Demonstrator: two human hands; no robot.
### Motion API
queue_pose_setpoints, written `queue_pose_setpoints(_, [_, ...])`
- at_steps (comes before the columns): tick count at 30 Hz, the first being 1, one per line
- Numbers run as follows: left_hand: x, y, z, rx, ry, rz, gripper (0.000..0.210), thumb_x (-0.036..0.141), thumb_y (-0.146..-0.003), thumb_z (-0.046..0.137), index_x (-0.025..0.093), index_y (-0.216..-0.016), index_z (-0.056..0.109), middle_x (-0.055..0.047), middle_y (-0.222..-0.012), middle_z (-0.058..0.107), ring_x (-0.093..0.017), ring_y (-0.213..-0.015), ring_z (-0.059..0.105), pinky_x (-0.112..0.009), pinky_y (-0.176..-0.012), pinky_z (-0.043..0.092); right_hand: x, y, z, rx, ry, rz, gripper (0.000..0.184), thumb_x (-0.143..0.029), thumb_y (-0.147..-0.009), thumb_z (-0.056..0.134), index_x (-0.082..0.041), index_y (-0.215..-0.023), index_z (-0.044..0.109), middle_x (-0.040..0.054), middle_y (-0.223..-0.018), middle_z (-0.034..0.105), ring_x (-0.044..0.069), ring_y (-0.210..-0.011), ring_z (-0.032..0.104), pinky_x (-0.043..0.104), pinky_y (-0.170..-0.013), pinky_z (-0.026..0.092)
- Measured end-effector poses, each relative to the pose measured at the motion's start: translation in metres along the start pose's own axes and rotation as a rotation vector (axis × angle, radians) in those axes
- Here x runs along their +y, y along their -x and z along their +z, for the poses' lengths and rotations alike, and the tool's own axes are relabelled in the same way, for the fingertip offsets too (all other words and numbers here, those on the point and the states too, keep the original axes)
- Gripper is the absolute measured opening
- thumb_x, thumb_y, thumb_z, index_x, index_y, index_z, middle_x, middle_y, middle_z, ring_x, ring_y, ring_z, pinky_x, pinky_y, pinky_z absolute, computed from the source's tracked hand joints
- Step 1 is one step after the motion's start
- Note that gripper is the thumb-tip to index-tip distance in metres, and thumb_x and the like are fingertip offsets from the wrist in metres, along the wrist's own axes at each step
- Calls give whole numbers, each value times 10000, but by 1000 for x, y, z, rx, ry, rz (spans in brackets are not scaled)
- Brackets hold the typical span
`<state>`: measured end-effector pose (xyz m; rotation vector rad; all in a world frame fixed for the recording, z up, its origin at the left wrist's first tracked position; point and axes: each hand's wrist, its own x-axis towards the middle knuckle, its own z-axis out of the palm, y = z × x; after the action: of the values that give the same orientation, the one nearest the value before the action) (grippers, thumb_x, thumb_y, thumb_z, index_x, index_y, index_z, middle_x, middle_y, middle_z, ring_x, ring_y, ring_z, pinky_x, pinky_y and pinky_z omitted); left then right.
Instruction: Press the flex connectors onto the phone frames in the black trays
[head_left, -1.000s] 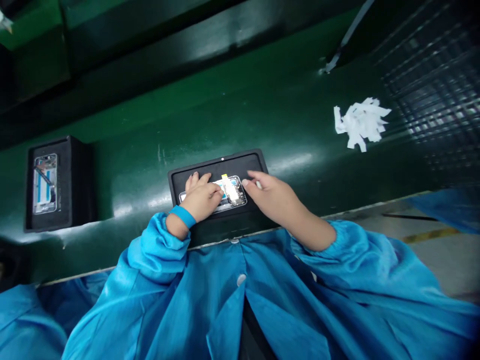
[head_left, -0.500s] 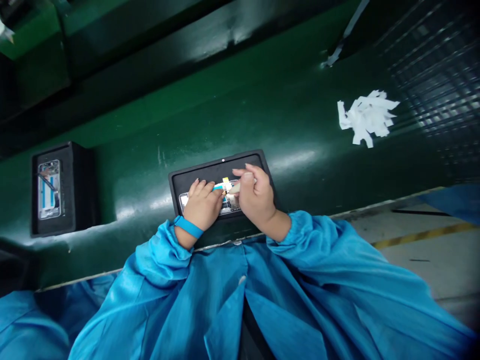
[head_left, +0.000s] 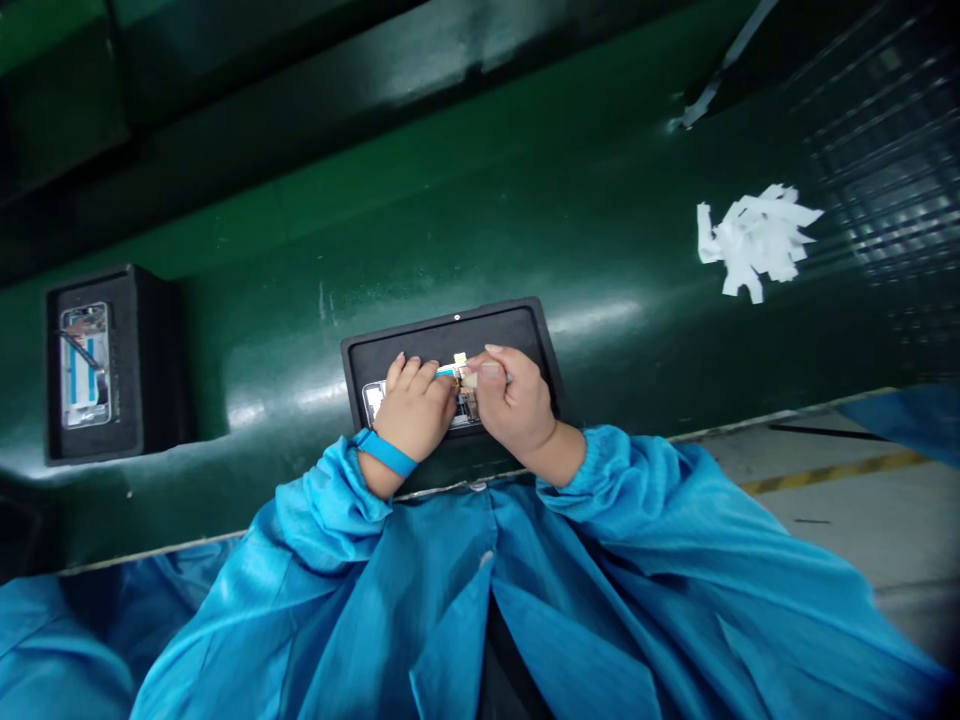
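Note:
An opened phone [head_left: 463, 421] with bare inner parts lies in a black foam tray [head_left: 405, 345] in front of me. My left hand [head_left: 415, 408] rests on its left part, fingers stretched out over the frame and thumb towards the middle. Between the thumb and fingers of my right hand [head_left: 516, 402] is a pale stick-like tool [head_left: 470, 380], its tip down at the phone's inner parts close to my left thumb. A small yellow-white tab [head_left: 460, 359] stands out at the phone's far edge. My hands cover much of the phone.
Another black tray [head_left: 124, 390] at the left holds a second opened phone [head_left: 86, 370] with dark tweezers-like tool [head_left: 80, 349] across it. White paper strips [head_left: 761, 240] lie heaped on the green table [head_left: 622, 230] at the right, beside a dark grid [head_left: 892, 180].
The whole view has shifted slightly. My right fingers have drawn in closer around the pale tool, and its tip is nearer my left thumb. My left hand stays on the phone.

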<state>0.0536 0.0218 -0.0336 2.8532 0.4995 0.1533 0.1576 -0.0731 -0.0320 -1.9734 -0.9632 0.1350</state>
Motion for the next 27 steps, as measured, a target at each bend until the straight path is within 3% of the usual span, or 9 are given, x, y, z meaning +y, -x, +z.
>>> queue_pose_setpoints(4, [-1, 1, 1, -12, 21, 4, 251, 255, -847, 424, 166, -943, 637, -92, -1022, 623, -260, -1037, 522, -494, -994, 339, -8, -5, -2, -96, 73, -108, 301, -336, -889, 290, -185, -951, 543, 96, -828, 673, 194, -781, 627, 344, -707, 509])
queue_pose_setpoints(9, [-7, 2, 4, -51, 68, 43, 287, 231, -788, 489, 137, -1031, 608, -105, -1047, 611, -287, -1071, 499, -506, -1016, 303, -18, -14, 7, -372, 232, -261, 342, -362, -883, 301, -202, -820, 597, 76, -733, 656, 194, -691, 598, 333, -670, 484])
queue_pose_setpoints(13, [-7, 0, 3, -47, 94, -4, 263, 222, -789, 493, 143, -1007, 616, -95, -1013, 626, -276, -1053, 513, -485, -1015, 312, -13, -15, 9, -287, 167, -284, 368, -376, -881, 287, -195, -774, 590, 78, -705, 648, 194, -674, 597, 332, -656, 487])
queue_pose_setpoints(15, [-4, -2, 0, -42, 89, -25, 231, 243, -818, 465, 155, -950, 633, -86, -999, 633, -261, -1037, 523, -473, -1007, 327, -9, -15, 8, -150, 52, -163, 345, -394, -877, 305, -189, -827, 578, 68, -725, 646, 185, -699, 608, 324, -673, 497])
queue_pose_setpoints(18, [-1, -4, -2, -38, 65, -29, 223, 262, -838, 442, 177, -872, 645, -75, -995, 635, -244, -1021, 528, -470, -1003, 331, -4, -18, 8, 112, -186, 232, 342, -440, -880, 308, -197, -1002, 515, 8, -713, 622, 129, -575, 589, 277, -569, 501])
queue_pose_setpoints(20, [0, -4, -3, -47, 60, -29, 222, 257, -839, 439, 180, -862, 645, -75, -1004, 632, -241, -1021, 526, -470, -1006, 325, -2, -20, 9, 208, -340, 441, 360, -466, -881, 297, -208, -1069, 464, -26, -696, 602, 88, -453, 536, 229, -457, 463])
queue_pose_setpoints(23, [-2, -4, -5, -79, 89, -49, 225, 247, -839, 436, 178, -887, 646, -74, -1026, 629, -243, -1044, 516, -469, -1018, 308, 0, -23, 12, 201, -457, 559, 369, -487, -868, 331, -210, -1084, 443, -39, -693, 595, 62, -385, 497, 194, -388, 416])
queue_pose_setpoints(27, [-9, -7, -10, -154, 166, -163, 213, 221, -814, 478, 192, -958, 632, -52, -1074, 615, -230, -1087, 489, -441, -1039, 283, 1, -23, 13, 161, -456, 580, 365, -489, -863, 344, -206, -1068, 449, -42, -677, 595, 62, -367, 494, 198, -385, 414])
